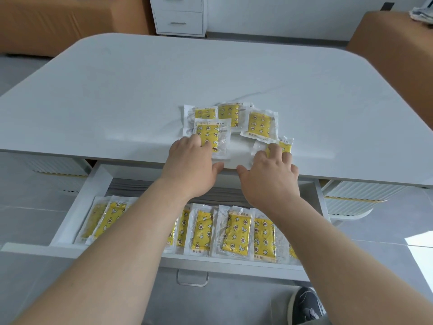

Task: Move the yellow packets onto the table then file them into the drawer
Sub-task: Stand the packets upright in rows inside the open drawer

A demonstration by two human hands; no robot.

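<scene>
- White, round-cornered matt tabletop: fills the upper half of the view. It bears a loose cluster of packets near its front edge, at about 12 o'clock from the hands.
- White pull-out drawer with a metal loop handle: stands open below the table's front edge. A row of yellow packets lies in it, overlapping from 9 o'clock to 3 o'clock, part hidden by both forearms.
- Cluster of clear plastic sachets with yellow star-and-moon printed inserts: at least five on the table, some overlapping.
- Left hand: palm down, fingers spread and only slightly curled, fingertips pressing the nearest sachet at the table edge, thumb hooked over the edge. No closed grip is visible.
- Right hand: palm down, fingers bent onto a small sachet at 1 o'clock from the wrist. Whether it is pinched or merely pressed cannot be told.
- Step, as judged: packets lie both on the table and in the drawer, so either step is possible; it cannot be told which.
- Next move, as judged: if filing, slide each sachet over the edge, take it between thumb and fingers, and set it in the row. The slick film may slip.
- Writing: small dark characters on the sachets' white margins, too small to read. No brand discernible.
</scene>
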